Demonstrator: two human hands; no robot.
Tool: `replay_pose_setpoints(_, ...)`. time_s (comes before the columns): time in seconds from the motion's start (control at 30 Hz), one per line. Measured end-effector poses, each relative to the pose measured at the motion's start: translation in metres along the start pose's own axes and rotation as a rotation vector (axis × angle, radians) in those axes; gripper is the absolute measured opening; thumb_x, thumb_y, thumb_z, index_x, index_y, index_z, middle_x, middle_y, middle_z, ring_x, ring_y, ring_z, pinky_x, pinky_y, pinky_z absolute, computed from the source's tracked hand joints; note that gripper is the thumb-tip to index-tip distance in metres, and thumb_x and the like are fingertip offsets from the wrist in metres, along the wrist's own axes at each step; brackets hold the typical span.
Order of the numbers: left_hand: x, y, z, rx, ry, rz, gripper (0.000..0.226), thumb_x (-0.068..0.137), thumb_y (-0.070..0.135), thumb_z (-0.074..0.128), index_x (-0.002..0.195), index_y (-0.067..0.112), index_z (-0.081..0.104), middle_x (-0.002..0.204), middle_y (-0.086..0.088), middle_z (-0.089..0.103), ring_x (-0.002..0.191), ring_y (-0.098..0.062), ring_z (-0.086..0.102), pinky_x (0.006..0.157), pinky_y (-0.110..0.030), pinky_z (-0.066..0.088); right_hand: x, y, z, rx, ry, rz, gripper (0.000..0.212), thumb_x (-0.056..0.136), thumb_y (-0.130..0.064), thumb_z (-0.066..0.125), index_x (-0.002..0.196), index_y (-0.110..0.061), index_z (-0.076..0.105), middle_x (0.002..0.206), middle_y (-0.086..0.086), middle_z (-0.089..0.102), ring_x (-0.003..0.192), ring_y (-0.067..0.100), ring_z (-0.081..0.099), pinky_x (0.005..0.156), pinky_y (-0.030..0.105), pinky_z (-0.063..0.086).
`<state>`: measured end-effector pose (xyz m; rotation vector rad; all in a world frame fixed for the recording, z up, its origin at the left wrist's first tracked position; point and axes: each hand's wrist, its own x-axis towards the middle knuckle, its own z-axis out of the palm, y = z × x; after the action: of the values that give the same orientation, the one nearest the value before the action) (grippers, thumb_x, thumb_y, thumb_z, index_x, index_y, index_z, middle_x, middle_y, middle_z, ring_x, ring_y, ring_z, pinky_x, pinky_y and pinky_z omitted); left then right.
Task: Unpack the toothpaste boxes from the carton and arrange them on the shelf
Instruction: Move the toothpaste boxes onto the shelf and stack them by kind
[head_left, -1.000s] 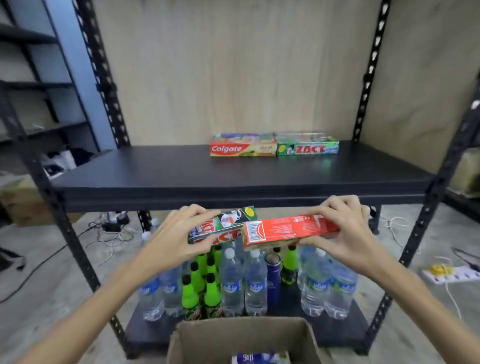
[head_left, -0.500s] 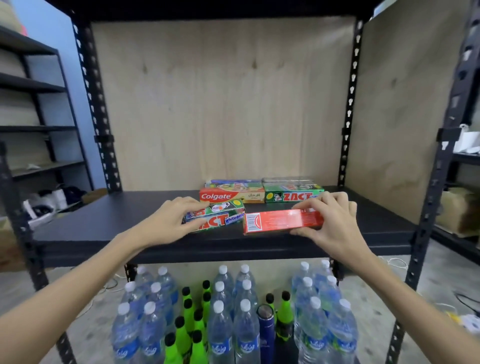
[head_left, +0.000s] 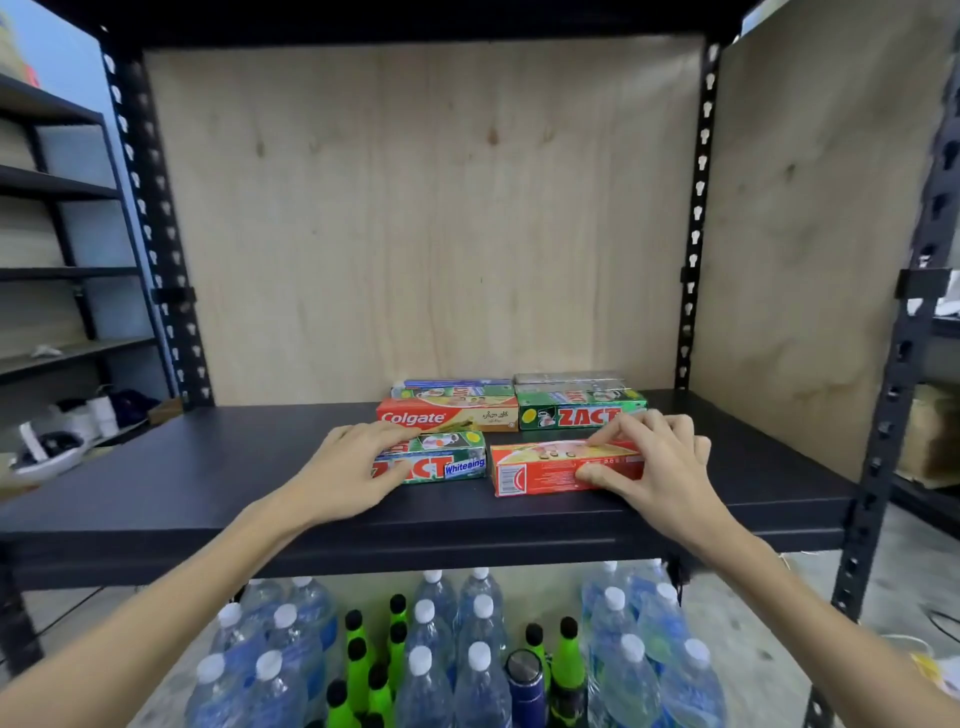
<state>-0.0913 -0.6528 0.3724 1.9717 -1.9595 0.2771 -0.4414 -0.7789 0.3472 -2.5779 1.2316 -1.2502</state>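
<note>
On the black shelf (head_left: 156, 483) my left hand (head_left: 347, 467) grips a green Zact Whitening box (head_left: 449, 460) that rests on the board. My right hand (head_left: 652, 465) holds a red toothpaste box (head_left: 540, 470) lying flat beside it, barcode end to the left. Behind them sit a red Colgate box (head_left: 447, 414) and a green Zact box (head_left: 579, 410), with further boxes (head_left: 566, 380) lined up behind those against the plywood back. The carton is out of view.
Below the shelf stand several water bottles (head_left: 478, 670), green bottles (head_left: 358, 660) and a dark can (head_left: 524, 680). Black perforated uprights (head_left: 693, 218) frame the bay, with plywood panels behind and at right. Another rack (head_left: 62, 270) stands at the left.
Both hands rose from below the shelf edge and carried the two boxes onto the board, setting them in front of the Colgate and Zact boxes. The view tilted upward.
</note>
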Motion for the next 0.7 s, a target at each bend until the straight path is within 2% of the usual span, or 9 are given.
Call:
replay_pose_setpoints(0.07,0.006,0.004,0.004,-0.012,0.023,-0.011,0.071,0.084,0.072,0.033,0.144,0.037,0.047,0.148,0.008,0.050,0.132,-0.014,0.046,0.112,-0.039,0.030,0.008,0.003,0.006,-0.061,0.007,0.024,0.049,0.074,-0.082,0.053,0.108,-0.046,0.058,0.110,-0.018,0.047,0.110,0.014,0.034,0.085,0.035,0.022)
replay_pose_setpoints(0.17,0.019,0.009,0.011,-0.055,0.094,-0.051,0.074,0.075,0.082,0.035,0.134,0.042,0.055,0.137,0.006,0.048,0.123,-0.016,0.044,0.104,-0.037,0.031,0.026,0.008,0.013,-0.185,-0.042,0.082,0.056,0.078,-0.080,0.054,0.123,-0.046,0.055,0.125,-0.008,0.049,0.116,0.020,0.036,0.089,0.038,0.025)
replay_pose_setpoints(0.3,0.042,0.014,0.023,-0.084,0.115,-0.077,0.052,0.088,0.064,0.060,0.135,0.043,0.054,0.135,0.002,0.043,0.127,-0.019,0.037,0.107,-0.037,0.028,0.048,0.022,0.019,-0.242,-0.096,0.137,0.059,0.080,-0.079,0.052,0.130,-0.047,0.052,0.133,-0.003,0.047,0.121,0.024,0.036,0.095,0.041,0.027)
replay_pose_setpoints(0.4,0.059,0.017,0.032,-0.094,0.112,-0.110,0.066,0.089,0.061,0.061,0.147,0.034,0.043,0.142,-0.001,0.040,0.133,-0.021,0.035,0.113,-0.040,0.028,0.061,0.032,0.026,-0.287,-0.104,0.161,0.063,0.082,-0.079,0.049,0.136,-0.047,0.049,0.137,-0.001,0.045,0.124,0.026,0.035,0.098,0.043,0.027)
replay_pose_setpoints(0.5,0.078,0.014,0.039,-0.100,0.143,-0.126,0.078,0.086,0.062,0.064,0.150,0.026,0.039,0.140,-0.003,0.039,0.134,-0.022,0.035,0.114,-0.039,0.027,0.072,0.041,0.034,-0.323,-0.093,0.161,0.068,0.083,-0.079,0.047,0.143,-0.046,0.042,0.138,0.003,0.044,0.124,0.029,0.034,0.099,0.045,0.026)
replay_pose_setpoints(0.57,0.085,0.011,0.045,-0.084,0.157,-0.114,0.083,0.083,0.069,0.062,0.149,0.024,0.041,0.139,-0.003,0.040,0.134,-0.022,0.036,0.114,-0.040,0.028,0.078,0.046,0.037,-0.314,-0.111,0.159,0.066,0.084,-0.078,0.047,0.144,-0.049,0.040,0.138,0.003,0.042,0.125,0.029,0.033,0.100,0.045,0.025)
replay_pose_setpoints(0.63,0.090,0.006,0.049,-0.064,0.153,-0.104,0.096,0.074,0.084,0.046,0.149,0.023,0.044,0.139,-0.001,0.043,0.134,-0.021,0.037,0.113,-0.040,0.029,0.085,0.051,0.040,-0.308,-0.141,0.156,0.066,0.085,-0.077,0.047,0.145,-0.051,0.038,0.140,0.002,0.040,0.126,0.029,0.031,0.102,0.045,0.024)
replay_pose_setpoints(0.7,0.094,0.001,0.052,-0.042,0.156,-0.100,0.104,0.068,0.089,0.031,0.148,0.023,0.046,0.141,0.000,0.044,0.134,-0.020,0.038,0.113,-0.040,0.029,0.090,0.057,0.042,-0.311,-0.171,0.151,0.066,0.086,-0.076,0.046,0.147,-0.050,0.037,0.141,0.002,0.037,0.126,0.029,0.030,0.103,0.045,0.023)
